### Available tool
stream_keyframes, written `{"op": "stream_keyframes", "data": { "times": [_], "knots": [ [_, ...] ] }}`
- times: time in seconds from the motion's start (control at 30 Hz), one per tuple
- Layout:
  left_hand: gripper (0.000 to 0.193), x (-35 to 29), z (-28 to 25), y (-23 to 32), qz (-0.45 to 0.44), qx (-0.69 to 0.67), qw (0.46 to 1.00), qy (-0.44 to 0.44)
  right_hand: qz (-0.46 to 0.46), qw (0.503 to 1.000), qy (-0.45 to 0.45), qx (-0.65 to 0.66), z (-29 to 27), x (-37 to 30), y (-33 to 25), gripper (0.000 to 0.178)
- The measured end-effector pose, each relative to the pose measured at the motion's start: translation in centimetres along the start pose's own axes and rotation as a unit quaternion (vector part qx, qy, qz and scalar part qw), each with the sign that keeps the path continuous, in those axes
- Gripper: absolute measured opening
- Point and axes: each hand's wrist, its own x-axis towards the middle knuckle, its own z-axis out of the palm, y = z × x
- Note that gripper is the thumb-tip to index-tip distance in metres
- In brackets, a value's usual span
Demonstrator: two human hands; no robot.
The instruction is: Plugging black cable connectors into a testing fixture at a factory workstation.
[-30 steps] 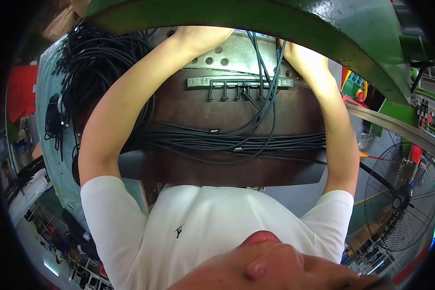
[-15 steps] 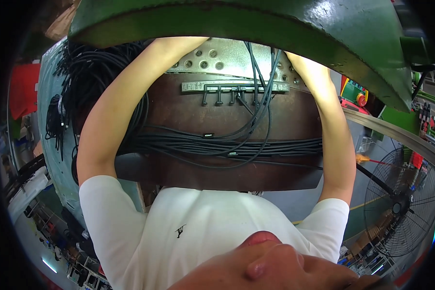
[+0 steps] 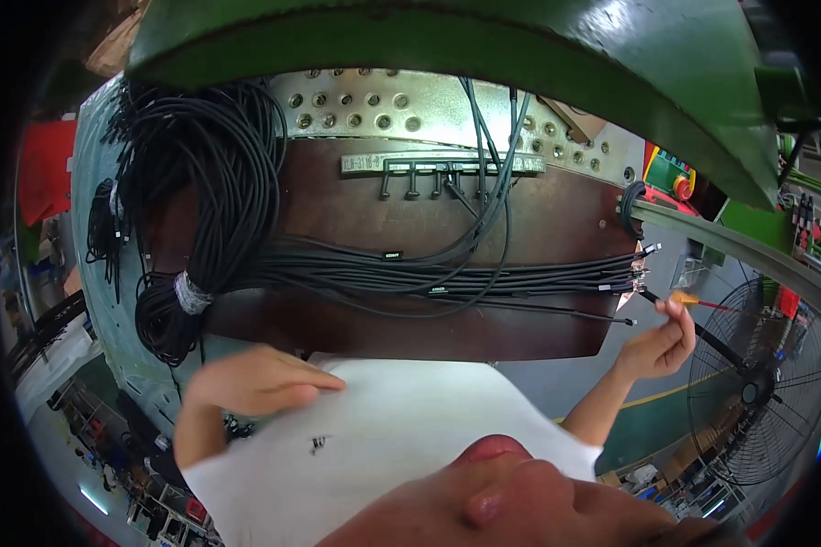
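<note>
My left hand, smeared by motion, is in front of my white shirt below the table's near edge. Its fingers look stretched out, with nothing visible in them. Off the table's right end, my right hand is raised with its fingers curled and fingertips together near the cable ends. What it grips, if anything, cannot be made out. A bundle of black cables runs rightward across the brown table, its tips by the right edge. At left, the thick coil of black cables is bound with clear wrap.
A green machine body overhangs the far side, above a perforated metal plate. A metal bar with hooks lies mid-table, with cables hanging across it. On the right are a rail, an orange-handled screwdriver and a fan.
Both hands have come back from under the green machine toward me. My left hand is by my shirt, the right beside the cable tips. The cables have hardly moved.
</note>
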Motion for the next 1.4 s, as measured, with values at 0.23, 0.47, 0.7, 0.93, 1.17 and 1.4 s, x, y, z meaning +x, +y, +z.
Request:
{"op": "stream_keyframes", "data": {
  "times": [0.23, 0.47, 0.7, 0.93, 1.17, 1.4],
  "knots": [
    [0.029, 3.0, 10.2, -18.0, -0.172, 0.308, 0.814, 0.461, 0.149, 0.885, -0.344, -0.276, -0.7, -16.0, 2.7, 0.038],
    [0.029, 4.9, 9.0, -17.8, -0.170, 0.426, 0.758, 0.464, 0.192, 0.902, -0.307, -0.235, -0.9, -17.1, 3.8, 0.033],
    [0.027, 4.7, 8.0, -15.1, -0.146, 0.404, 0.769, 0.473, 0.214, 0.919, -0.265, -0.197, -0.7, -17.9, 4.8, 0.027],
    [0.022, 5.0, 8.1, -17.4, -0.175, 0.373, 0.772, 0.485, 0.123, 0.940, -0.224, -0.224, 0.8, -17.2, 4.6, 0.007],
    [0.028, 3.6, 6.1, -5.4, -0.101, 0.257, 0.898, 0.343, 0.223, 0.929, -0.164, -0.246, -3.7, -11.0, 3.4, 0.032],
    [0.032, 9.1, 3.1, 4.8, 0.232, 0.243, 0.919, 0.206, -0.119, 0.941, -0.215, -0.233, 5.3, 4.6, -2.5, 0.034]
  ]
}}
